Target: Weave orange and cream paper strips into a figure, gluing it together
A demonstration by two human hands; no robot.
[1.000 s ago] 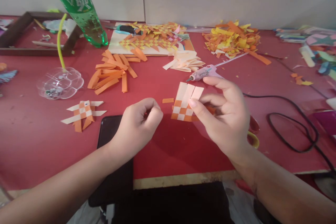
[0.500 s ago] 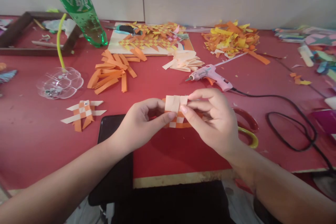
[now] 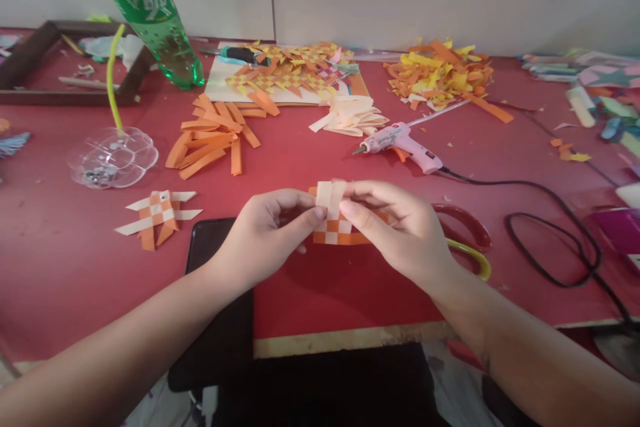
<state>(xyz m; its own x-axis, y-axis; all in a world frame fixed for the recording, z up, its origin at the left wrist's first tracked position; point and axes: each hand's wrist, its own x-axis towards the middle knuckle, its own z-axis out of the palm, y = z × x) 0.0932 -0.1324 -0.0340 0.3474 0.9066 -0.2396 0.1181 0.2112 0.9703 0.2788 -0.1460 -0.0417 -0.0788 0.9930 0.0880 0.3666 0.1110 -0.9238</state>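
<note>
Between my two hands is a small woven paper piece (image 3: 332, 230), checkered orange and cream, with cream strips standing up at its top. My left hand (image 3: 273, 230) pinches its left side, thumb in front and fingers behind. On the right side, my right hand (image 3: 400, 230) grips the cream strips and the weave between thumb and fingers. My fingertips cover part of the paper. A finished-looking woven paper fish (image 3: 161, 210) in the same colours lies to the left. Beyond my hands lie orange paper strips (image 3: 210, 137) and cream paper strips (image 3: 350, 115).
A pink glue gun (image 3: 400, 145) with a black cord (image 3: 525, 183) lies behind my right hand. Scissors (image 3: 473, 257) sit beside my right wrist, and a black phone (image 3: 213, 313) is under my left forearm. Further off stand a green bottle (image 3: 165, 33), a clear flower-shaped dish (image 3: 125, 160) and a dark frame (image 3: 30, 97).
My right fingers have closed in lower and further left over the cream strips, which now stand closer together. More of the checkered weave shows below my thumbs.
</note>
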